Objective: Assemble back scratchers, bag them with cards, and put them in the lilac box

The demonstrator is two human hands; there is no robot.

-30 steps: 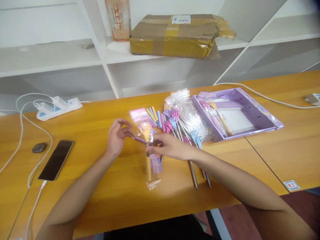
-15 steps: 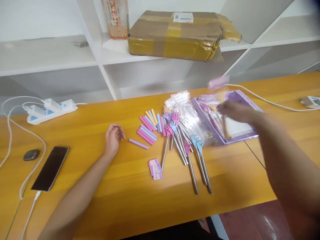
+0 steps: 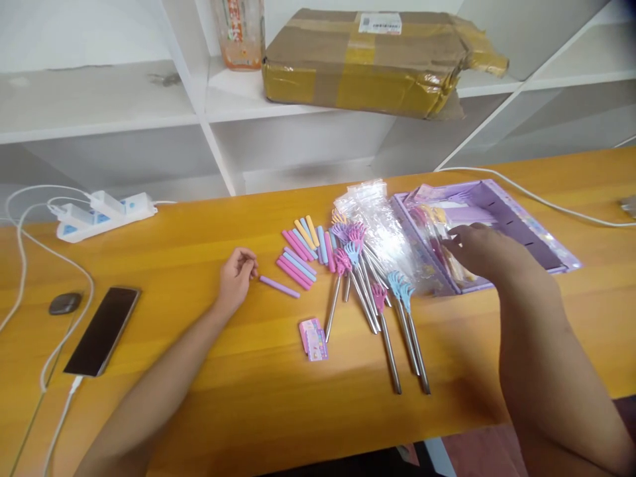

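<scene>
My left hand [image 3: 238, 278] rests on the table beside a lone purple stick [image 3: 279, 287], fingers loosely curled and apart, holding nothing. My right hand [image 3: 477, 252] is over the purple box [image 3: 531, 232], above bagged items [image 3: 437, 232] along its left side; its fingers are partly spread, with nothing seen between them. Left of the box lie clear plastic bags [image 3: 377, 218]. Metal rods with pink, blue, purple and orange hand-shaped heads [image 3: 352, 252] are spread in front of the bags. Several pink, blue and yellow sticks [image 3: 298, 248] lie in rows. Small printed cards [image 3: 314, 339] lie nearer me.
A power strip [image 3: 106, 216], a dark phone [image 3: 103, 331] on a white cable and a black oval item [image 3: 65, 303] are at the left. A taped carton [image 3: 368, 63] and a bottle [image 3: 241, 36] stand on the shelf behind.
A blurred pink-topped package was in my right hand over the box; now that hand is lower, with nothing visible in it. The view has shifted slightly. My left hand remains beside the purple stick.
</scene>
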